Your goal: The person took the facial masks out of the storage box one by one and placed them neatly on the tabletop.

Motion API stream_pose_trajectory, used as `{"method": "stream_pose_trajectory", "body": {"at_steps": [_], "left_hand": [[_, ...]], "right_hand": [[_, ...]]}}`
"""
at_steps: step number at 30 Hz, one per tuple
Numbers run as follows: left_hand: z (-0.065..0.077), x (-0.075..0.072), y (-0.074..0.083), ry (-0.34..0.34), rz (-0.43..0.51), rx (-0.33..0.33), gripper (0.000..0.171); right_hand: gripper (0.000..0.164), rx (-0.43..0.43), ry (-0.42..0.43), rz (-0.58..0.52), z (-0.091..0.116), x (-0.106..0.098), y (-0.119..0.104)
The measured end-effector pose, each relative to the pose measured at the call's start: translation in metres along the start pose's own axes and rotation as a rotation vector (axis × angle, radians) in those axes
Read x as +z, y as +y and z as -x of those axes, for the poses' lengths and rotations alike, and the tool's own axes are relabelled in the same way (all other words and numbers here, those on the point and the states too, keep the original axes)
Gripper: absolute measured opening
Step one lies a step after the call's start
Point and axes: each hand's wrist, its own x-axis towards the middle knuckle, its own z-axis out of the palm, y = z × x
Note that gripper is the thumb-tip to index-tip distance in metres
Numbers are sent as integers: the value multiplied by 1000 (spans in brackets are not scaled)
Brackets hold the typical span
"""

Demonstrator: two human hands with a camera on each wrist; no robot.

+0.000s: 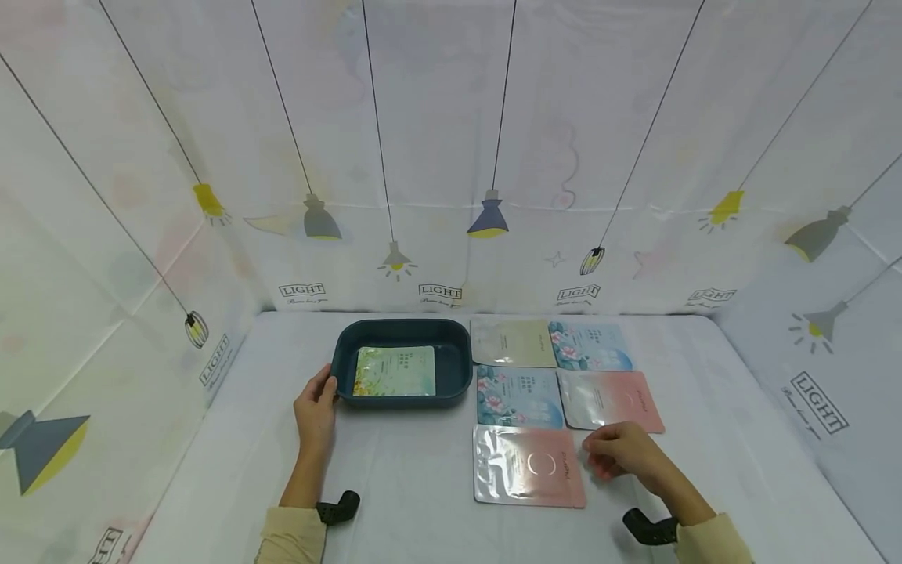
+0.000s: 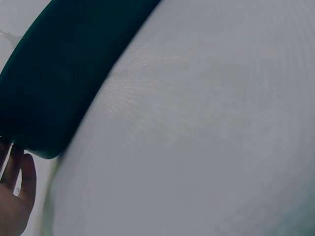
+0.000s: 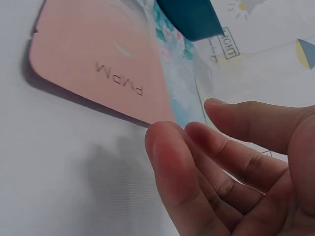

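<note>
A dark teal tray (image 1: 402,402) holds a flat green sachet with yellow flowers (image 1: 395,371). My left hand (image 1: 317,407) touches the tray's left end with its fingers; in the left wrist view the fingertips (image 2: 28,172) lie at the tray wall (image 2: 54,83). To the right of the nearest pink-and-silver sachet (image 1: 528,466) hovers my right hand (image 1: 625,453), fingers loosely bent and nothing between them. The right wrist view shows thumb and fingers apart, with the pink sachet (image 3: 98,64) just beyond the fingertips.
Right of the tray lie a pale gold sachet (image 1: 513,345), two blue floral sachets (image 1: 595,346) and another pink sachet (image 1: 613,399), close together. White cloth covers the table (image 1: 409,486); lamp-printed sheets (image 1: 437,157) hang around it.
</note>
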Motion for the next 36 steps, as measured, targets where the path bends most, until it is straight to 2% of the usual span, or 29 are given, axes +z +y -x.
{"method": "stream_pose_trajectory", "body": {"at_steps": [4, 7, 14, 19, 24, 32, 36], "left_hand": [[-1, 0, 0, -2, -11, -7, 40], [-4, 0, -8, 6, -15, 1, 40], [-4, 3, -12, 13, -9, 6, 40], [-4, 2, -13, 21, -17, 13, 39], [-4, 0, -9, 10, -2, 23, 40], [5, -1, 14, -11, -5, 14, 39], [2, 0, 6, -6, 13, -5, 39]], "right_hand": [[31, 2, 34, -1, -4, -3, -8], [33, 4, 64, -8, -9, -4, -16], [38, -103, 59, 10, -20, -6, -32], [44, -122, 86, 24, -31, -2, -50], [46, -147, 74, 9, -42, 1, -71], [40, -202, 31, -30, -60, 9, -104], [36, -218, 23, -31, -68, 14, -115]]}}
